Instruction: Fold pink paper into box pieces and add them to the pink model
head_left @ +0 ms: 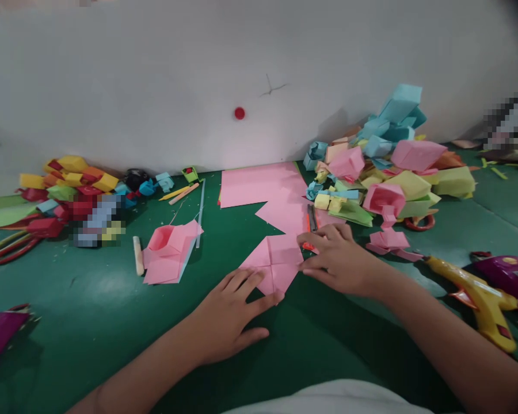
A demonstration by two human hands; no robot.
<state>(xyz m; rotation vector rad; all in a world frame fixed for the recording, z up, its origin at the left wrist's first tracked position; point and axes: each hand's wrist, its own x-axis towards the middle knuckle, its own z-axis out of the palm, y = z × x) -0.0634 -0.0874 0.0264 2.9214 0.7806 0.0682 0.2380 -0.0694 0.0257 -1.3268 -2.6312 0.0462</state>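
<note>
Green table: a dull green top (112, 322) runs from near to far and meets a pale wall (155, 86) at the back
Pressing the folds: best done, I judge, with one hand pinning the sheet flat while the other lines up the edges; running a fingertip outward from the centre should sharpen each line, and light pressure near the points should keep them from slipping
Pink paper: the sheet (280, 250) lies at the near middle, between the hands, matt and angular, with lines crossing near its centre; whether these are creases or flap edges I cannot tell
Left hand: this hand (233, 313) is spread wide and flat, fingertips on the sheet's near left side, thumb apart from it
Right hand: this hand (341, 259) has loosely bent fingers at the sheet's right edge; whether they pinch it I cannot tell
Beyond the sheet: more pink sheets (259, 181), with an orange-and-black tool (312, 221) just past the right fingers
Far right: a heap of folded paper shapes (414, 187)
Near right: a yellow glue gun (475, 287)
</note>
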